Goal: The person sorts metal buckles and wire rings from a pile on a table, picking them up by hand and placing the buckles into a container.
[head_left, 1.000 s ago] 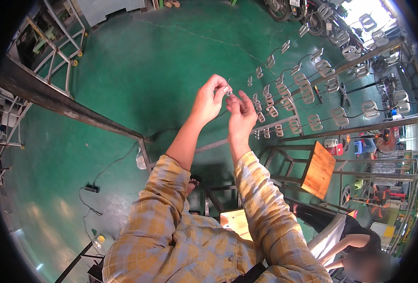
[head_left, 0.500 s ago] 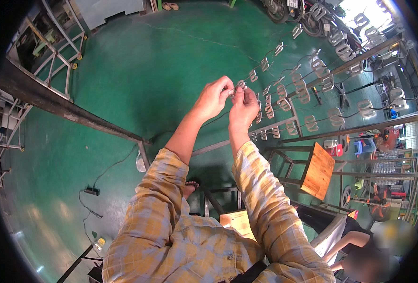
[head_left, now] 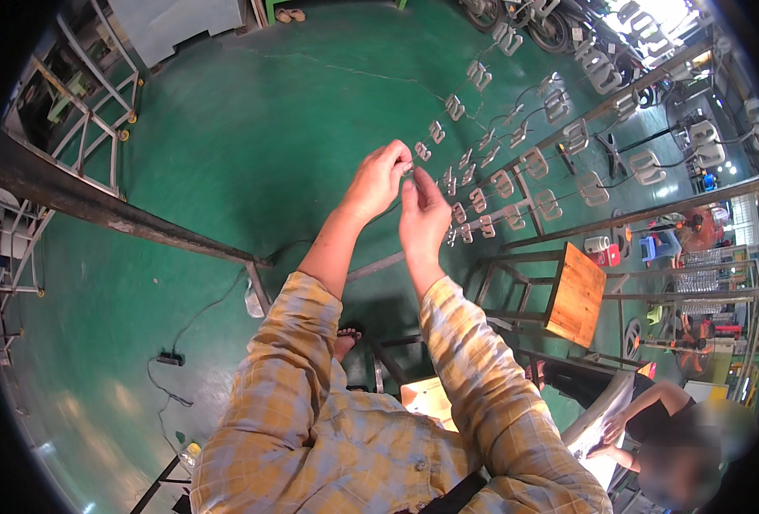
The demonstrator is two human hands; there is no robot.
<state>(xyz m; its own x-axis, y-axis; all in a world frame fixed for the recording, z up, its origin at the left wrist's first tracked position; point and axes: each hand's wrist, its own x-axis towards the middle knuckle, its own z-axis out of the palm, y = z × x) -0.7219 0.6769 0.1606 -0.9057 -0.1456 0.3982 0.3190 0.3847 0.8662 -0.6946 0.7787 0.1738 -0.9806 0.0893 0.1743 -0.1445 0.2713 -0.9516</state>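
In front of me, over the green floor, my left hand (head_left: 376,182) pinches the near end of a thin wire strung with silver metal loop-shaped pieces. The closest silver piece (head_left: 422,152) hangs just past its fingertips, and further pieces (head_left: 455,106) run along that strand to the upper right. My right hand (head_left: 425,214) is bent close beside it, thumb and fingers drawn together at the left fingertips. What lies between the right fingers is too small to make out. More strands of such pieces (head_left: 502,183) spread out right of my hands.
A dark metal bar (head_left: 140,210) crosses on the left; another rail (head_left: 645,212) runs on the right. A wooden-topped stool (head_left: 576,295) stands at right. Nearby, at lower right, a co-worker's arm (head_left: 645,411) reaches over a pale surface. A cable with a black box (head_left: 170,359) lies on the floor.
My right hand has moved slightly left and down, off the silver piece it was pinching. That piece now sits beyond my left fingertips. The strands have shifted in view.
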